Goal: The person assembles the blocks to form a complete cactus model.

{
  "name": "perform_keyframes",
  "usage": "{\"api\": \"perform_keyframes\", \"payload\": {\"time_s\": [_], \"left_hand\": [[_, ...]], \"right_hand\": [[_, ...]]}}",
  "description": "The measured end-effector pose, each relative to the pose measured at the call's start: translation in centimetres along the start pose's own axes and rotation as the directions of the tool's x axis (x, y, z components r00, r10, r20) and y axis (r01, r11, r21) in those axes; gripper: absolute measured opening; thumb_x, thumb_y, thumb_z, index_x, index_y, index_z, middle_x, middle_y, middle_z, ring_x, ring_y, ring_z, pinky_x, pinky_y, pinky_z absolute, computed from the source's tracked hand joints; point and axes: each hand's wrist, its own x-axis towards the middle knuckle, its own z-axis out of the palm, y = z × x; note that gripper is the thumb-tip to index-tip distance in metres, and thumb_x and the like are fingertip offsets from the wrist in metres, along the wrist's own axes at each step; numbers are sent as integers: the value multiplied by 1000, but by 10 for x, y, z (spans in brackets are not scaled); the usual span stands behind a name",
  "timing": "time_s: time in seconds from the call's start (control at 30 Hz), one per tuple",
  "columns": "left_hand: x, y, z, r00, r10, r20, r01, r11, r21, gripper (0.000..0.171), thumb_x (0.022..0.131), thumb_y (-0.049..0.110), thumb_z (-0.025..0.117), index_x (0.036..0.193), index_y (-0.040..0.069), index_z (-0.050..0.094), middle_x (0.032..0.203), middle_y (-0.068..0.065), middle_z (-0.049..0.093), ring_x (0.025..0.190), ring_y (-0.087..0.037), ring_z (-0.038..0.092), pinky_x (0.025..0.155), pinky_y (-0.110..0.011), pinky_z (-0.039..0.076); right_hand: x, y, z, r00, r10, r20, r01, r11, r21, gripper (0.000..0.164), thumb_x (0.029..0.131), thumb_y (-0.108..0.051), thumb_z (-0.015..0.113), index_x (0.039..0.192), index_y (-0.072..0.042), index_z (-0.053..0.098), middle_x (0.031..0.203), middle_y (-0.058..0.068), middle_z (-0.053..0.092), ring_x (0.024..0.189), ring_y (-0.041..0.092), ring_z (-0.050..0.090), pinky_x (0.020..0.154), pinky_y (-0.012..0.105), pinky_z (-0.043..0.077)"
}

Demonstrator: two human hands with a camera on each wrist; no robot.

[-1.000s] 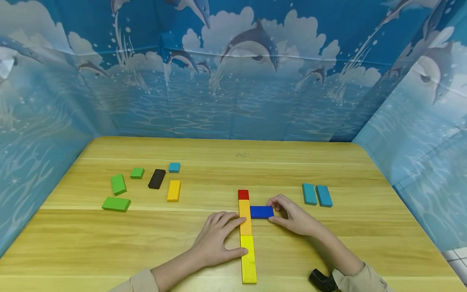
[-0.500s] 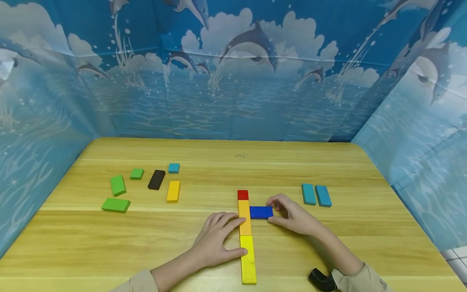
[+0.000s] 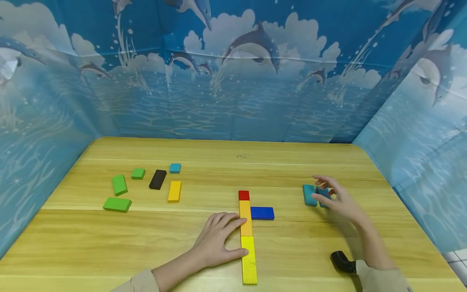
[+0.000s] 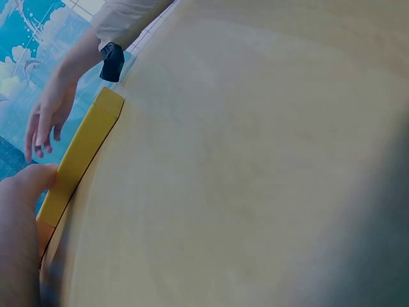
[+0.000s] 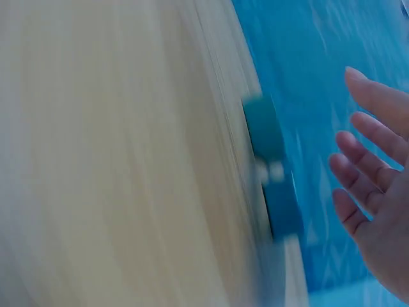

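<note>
My left hand (image 3: 218, 239) rests beside a straight row of blocks, its index finger touching the orange block (image 3: 245, 209) and its thumb on the long yellow block (image 3: 249, 267). A small red block (image 3: 243, 195) tops that row. Off the orange block's right side lies a dark blue block (image 3: 262, 213), which neither hand touches. My right hand (image 3: 341, 202) hovers over two teal blocks, the left one (image 3: 309, 195) mostly visible, the right one (image 3: 324, 195) partly behind the fingers. In the right wrist view the fingers (image 5: 364, 173) are spread and hold nothing, apart from both teal blocks (image 5: 263, 128).
At the left of the wooden table (image 3: 204, 170) lie several loose blocks: green ones (image 3: 117, 204), a black one (image 3: 158, 179), an amber one (image 3: 174, 192) and a small light-blue one (image 3: 175, 168). A dolphin-print curtain (image 3: 233, 105) encloses the table's back and sides.
My right hand has let go of the dark blue block and moved right and away to the teal blocks. The left hand and the row stay in place.
</note>
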Motion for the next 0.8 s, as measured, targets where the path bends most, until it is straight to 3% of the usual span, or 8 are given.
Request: {"api": "perform_keyframes", "payload": {"time_s": [0.33,0.57,0.8], "left_hand": [[-1,-1,1,1000,-1,-2,1,1000,-3,69,81,68,45,135,26,43,131,4,45,118,-18,37,102,-42,26],[-1,-1,1,1000,5,-5,-5,1000,-6,69,81,68,44,135,26,43,131,3,45,118,-18,37,101,-42,26],[0,0,-1,1000,-13,18,13,1000,-23,69,80,68,46,135,26,43,132,4,44,120,-18,36,103,-42,25]], "right_hand": [[-16,36,-30,987,126,101,-121,991,-52,60,90,-11,58,140,1,28,122,18,41,98,8,43,74,18,40],[-18,47,-33,974,161,159,-162,987,-10,64,89,-13,60,142,-1,26,129,23,40,103,1,41,79,15,39],[-17,52,-32,967,177,185,-177,984,-20,65,87,-15,63,141,-2,29,130,21,39,103,2,38,79,18,37]]}}
